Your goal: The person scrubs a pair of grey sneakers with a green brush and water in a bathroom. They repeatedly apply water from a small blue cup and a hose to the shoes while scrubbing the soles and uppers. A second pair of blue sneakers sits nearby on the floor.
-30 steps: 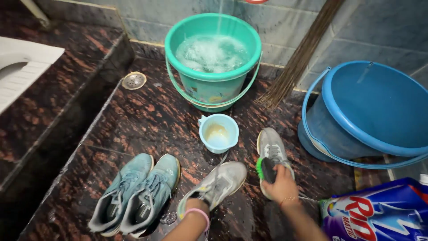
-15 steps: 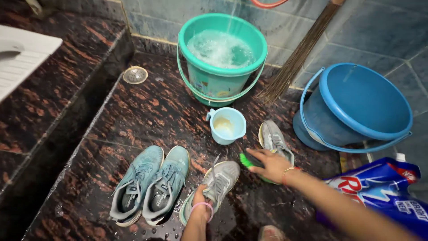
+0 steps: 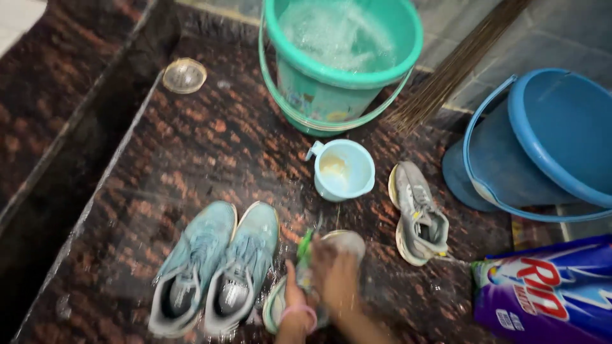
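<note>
At the lower centre of the frame, on the wet dark stone floor (image 3: 191,140), we find the grey shoe (image 3: 338,245) in hand, lying toe-up between the pair of teal shoes (image 3: 213,271) to its left and the second grey shoe (image 3: 417,213) to its right. We judge it light, soft in the mesh upper and stiffer at the sole, and slippery while wet; the firmest hold would be at the heel or along the sole edge.

The left hand (image 3: 294,299), with a pink band at the wrist, is closed on the near end of that shoe and steadies it. The right hand (image 3: 335,274) lies over the upper and appears wrapped around a green brush (image 3: 305,245), though motion blur keeps us from confirming the grip.

Further out, a small pale blue mug (image 3: 344,169) stands just above the shoe, with a teal bucket (image 3: 341,54) of foamy water beyond it. A blue bucket (image 3: 542,140) lies tipped at the right, and a purple detergent bag (image 3: 548,293) sits at the lower right.
</note>
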